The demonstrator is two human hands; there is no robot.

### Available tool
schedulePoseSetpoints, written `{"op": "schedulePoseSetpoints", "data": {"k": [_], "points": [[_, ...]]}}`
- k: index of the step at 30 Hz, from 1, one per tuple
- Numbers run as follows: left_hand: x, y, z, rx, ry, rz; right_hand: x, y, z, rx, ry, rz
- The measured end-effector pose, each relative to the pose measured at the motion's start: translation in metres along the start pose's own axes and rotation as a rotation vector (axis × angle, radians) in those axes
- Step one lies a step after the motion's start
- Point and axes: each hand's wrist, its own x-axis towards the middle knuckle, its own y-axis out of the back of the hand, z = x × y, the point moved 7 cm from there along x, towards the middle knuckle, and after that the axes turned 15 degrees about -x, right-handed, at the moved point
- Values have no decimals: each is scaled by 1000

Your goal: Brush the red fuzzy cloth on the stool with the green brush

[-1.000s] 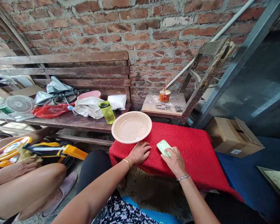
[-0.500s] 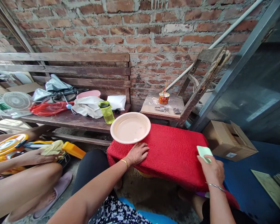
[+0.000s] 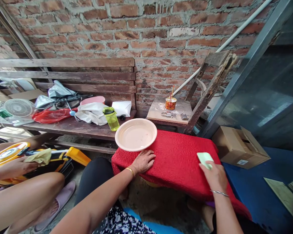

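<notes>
A red textured cloth (image 3: 175, 159) covers a low bench in front of me. My left hand (image 3: 144, 161) lies flat on it, fingers spread, just below a cream plastic basin (image 3: 136, 147) with clear water in it. Towards the cloth's right end, my right hand (image 3: 216, 175) is closed around a flat pale green plastic tool (image 3: 204, 157) with rounded corners. Its underside is hidden against the cloth, so I cannot tell its exact kind.
On the wooden bench (image 3: 83, 129) stand a green water bottle (image 3: 111, 121), a fan (image 3: 19, 107) and bags. A stool (image 3: 158, 113) holds an incense cup (image 3: 170, 103) and padlocks. Right is a cardboard box (image 3: 239, 146). Another person's hand (image 3: 17, 169) holds a yellowish rag (image 3: 40, 157) over a yellow toy.
My right hand has slid left along the cloth with the pale green plastic tool. My left hand stays in place. The other person's hand and rag have moved left.
</notes>
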Motion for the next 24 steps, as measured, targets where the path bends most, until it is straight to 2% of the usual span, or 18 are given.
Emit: {"op": "schedulePoseSetpoints", "data": {"k": [2,3,5,7,9,13,15,17,18,20,22,24], "points": [[0,1,1,-1,-4,1,7,6,46,-63,-221,-16],[0,1,2,0,-5,3,8,9,60,-68,-291,-12],[1,2,3,4,-7,7,8,12,60,-9,-297,33],[1,2,3,13,-6,10,5,10,28,118,-160,94],[1,2,4,19,-7,13,-2,3,-20,259,11,105],[0,1,3,25,-10,13,-26,-15,-119,392,277,-25],[0,0,1,31,-12,9,-34,-18,-151,373,382,-61],[0,-2,0,35,-12,6,-32,-19,-163,332,432,-69],[0,-2,-1,36,-10,5,-27,-19,-160,312,425,-67],[0,-2,-1,35,-6,5,-11,-21,-135,269,354,-49],[0,-2,-1,35,-2,4,10,-22,-90,198,231,-3],[0,-2,0,32,0,5,27,-20,-33,105,51,37]]}}
